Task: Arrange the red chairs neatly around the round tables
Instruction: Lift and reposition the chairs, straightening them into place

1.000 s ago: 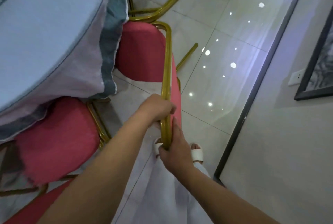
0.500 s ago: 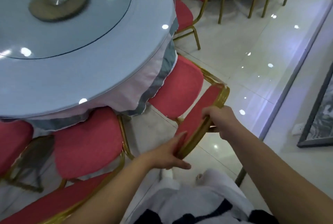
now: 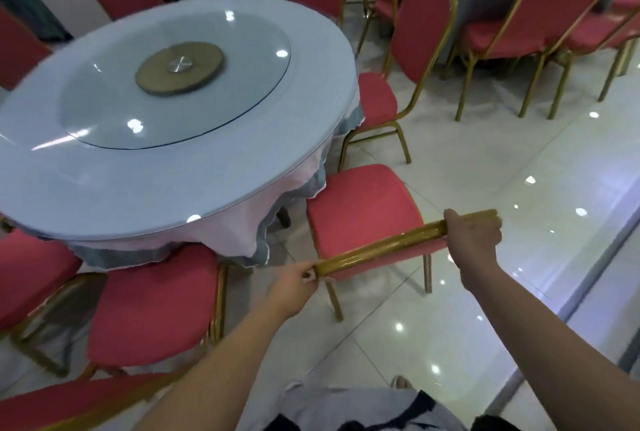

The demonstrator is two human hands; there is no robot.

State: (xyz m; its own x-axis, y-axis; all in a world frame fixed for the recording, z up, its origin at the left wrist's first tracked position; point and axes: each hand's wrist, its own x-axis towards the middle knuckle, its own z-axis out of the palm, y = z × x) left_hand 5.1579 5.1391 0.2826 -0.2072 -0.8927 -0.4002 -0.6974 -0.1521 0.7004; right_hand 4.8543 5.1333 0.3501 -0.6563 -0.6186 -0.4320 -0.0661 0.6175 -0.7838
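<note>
Standing behind the chair (image 3: 360,209), gripping its gold back rail (image 3: 381,250) at both ends: left hand (image 3: 294,283) pinched round the near-left corner, right hand (image 3: 474,236) curled over the far-right end with fingers wrapped. Slanted along its length from lower left up to the right, and by the look of it not quite square to the counter (image 3: 242,188). Seat ahead of both hands, toward the counter, with the front edge just beside the hanging cloth (image 3: 242,233) and seemingly not tucked beneath it yet. Set between a left neighbour (image 3: 152,306), already slid partly under the rim, and a right neighbour (image 3: 377,98), standing apart with a gap of bare floor. Left hand nearer the body, right hand farther out. Probably calls for a push forward and leftward, with more drive from the right hand, to swing the back parallel to the rim. Worth minding the rear leg (image 3: 334,302), near the left neighbour's frame.
</note>
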